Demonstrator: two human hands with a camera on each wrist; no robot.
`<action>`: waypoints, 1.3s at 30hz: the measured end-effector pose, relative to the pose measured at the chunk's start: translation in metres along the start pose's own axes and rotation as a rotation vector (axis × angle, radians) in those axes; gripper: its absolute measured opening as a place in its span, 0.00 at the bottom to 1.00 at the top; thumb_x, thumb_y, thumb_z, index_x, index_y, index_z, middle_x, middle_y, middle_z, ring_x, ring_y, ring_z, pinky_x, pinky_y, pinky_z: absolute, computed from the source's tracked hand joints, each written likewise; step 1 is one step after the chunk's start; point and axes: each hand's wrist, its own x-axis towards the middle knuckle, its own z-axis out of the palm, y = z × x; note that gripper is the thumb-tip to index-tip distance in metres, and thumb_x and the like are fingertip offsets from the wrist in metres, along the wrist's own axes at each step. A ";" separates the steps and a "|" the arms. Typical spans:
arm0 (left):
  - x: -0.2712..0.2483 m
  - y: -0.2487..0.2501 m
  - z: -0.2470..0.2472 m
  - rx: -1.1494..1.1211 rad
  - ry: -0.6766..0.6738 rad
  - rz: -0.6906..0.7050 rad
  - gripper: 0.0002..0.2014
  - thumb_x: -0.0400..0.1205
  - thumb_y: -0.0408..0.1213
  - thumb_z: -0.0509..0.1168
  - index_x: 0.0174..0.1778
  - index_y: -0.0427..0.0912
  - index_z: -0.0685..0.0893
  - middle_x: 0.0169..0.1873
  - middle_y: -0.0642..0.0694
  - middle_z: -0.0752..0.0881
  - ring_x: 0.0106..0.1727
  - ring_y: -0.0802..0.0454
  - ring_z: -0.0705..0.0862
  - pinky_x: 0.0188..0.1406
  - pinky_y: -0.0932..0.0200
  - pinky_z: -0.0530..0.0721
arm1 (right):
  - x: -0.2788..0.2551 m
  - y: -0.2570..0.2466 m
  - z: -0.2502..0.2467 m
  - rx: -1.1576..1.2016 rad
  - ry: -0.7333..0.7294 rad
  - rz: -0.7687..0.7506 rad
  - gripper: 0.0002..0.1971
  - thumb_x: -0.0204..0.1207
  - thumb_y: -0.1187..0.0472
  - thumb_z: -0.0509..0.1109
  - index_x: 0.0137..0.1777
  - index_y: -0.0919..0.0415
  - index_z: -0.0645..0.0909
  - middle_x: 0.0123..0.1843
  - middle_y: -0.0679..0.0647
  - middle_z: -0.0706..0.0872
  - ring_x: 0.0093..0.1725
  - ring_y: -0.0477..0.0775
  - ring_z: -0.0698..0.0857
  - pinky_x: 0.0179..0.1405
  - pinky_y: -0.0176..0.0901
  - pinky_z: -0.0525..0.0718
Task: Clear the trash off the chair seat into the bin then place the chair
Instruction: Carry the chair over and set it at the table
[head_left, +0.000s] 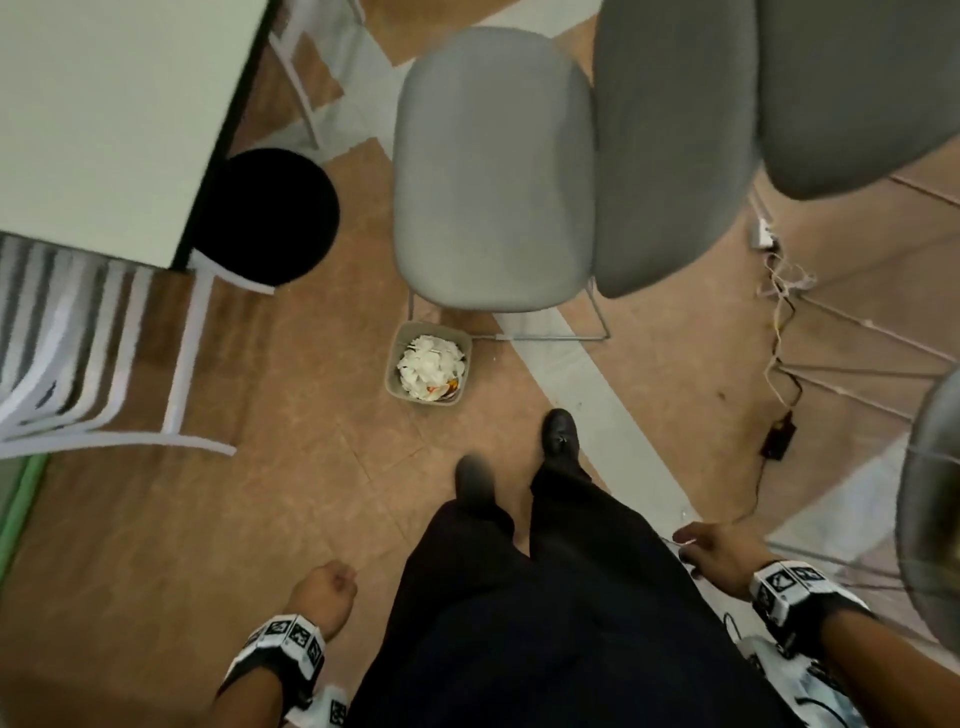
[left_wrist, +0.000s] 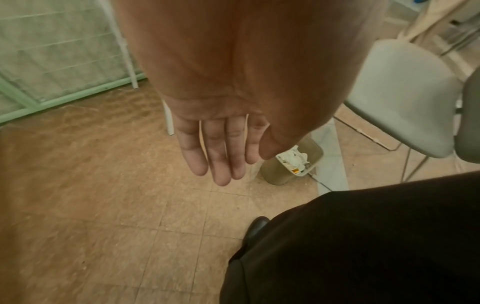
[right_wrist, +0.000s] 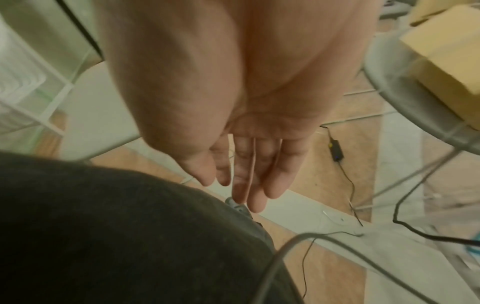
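A grey chair (head_left: 493, 171) stands ahead of me, and its seat (left_wrist: 400, 96) shows bare. Just in front of its legs sits a small grey bin (head_left: 428, 362) holding crumpled white paper (left_wrist: 294, 159). My left hand (head_left: 324, 584) hangs at my side, fingers (left_wrist: 221, 156) straight and holding nothing. My right hand (head_left: 714, 545) hangs by my right leg with relaxed fingers (right_wrist: 255, 176), also holding nothing. Both hands are well short of the chair and bin.
A white table (head_left: 104, 114) and a black stool (head_left: 267, 215) are at the left, with a white slatted chair (head_left: 78, 353) below them. More grey chairs (head_left: 779, 104) crowd the right. Cables and a black adapter (head_left: 778, 439) lie on the floor at right.
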 end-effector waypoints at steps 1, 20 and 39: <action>0.006 0.005 -0.003 0.004 0.000 0.010 0.05 0.82 0.36 0.65 0.44 0.50 0.84 0.47 0.40 0.91 0.50 0.38 0.89 0.51 0.52 0.84 | -0.003 0.011 0.008 0.053 0.011 0.019 0.09 0.80 0.56 0.66 0.57 0.43 0.80 0.48 0.46 0.91 0.42 0.42 0.91 0.57 0.42 0.86; 0.034 0.274 0.056 0.128 0.099 0.124 0.08 0.80 0.27 0.64 0.48 0.38 0.89 0.43 0.36 0.90 0.43 0.37 0.88 0.55 0.37 0.88 | 0.012 0.243 -0.012 0.371 0.029 0.145 0.13 0.80 0.57 0.62 0.58 0.47 0.85 0.54 0.47 0.90 0.54 0.49 0.88 0.65 0.50 0.84; -0.175 0.708 0.028 -0.529 0.608 0.761 0.23 0.90 0.54 0.45 0.69 0.52 0.82 0.64 0.52 0.84 0.67 0.57 0.81 0.71 0.56 0.75 | 0.108 0.267 -0.358 -0.009 0.169 -0.217 0.08 0.84 0.55 0.61 0.44 0.43 0.76 0.47 0.47 0.84 0.48 0.51 0.83 0.47 0.40 0.76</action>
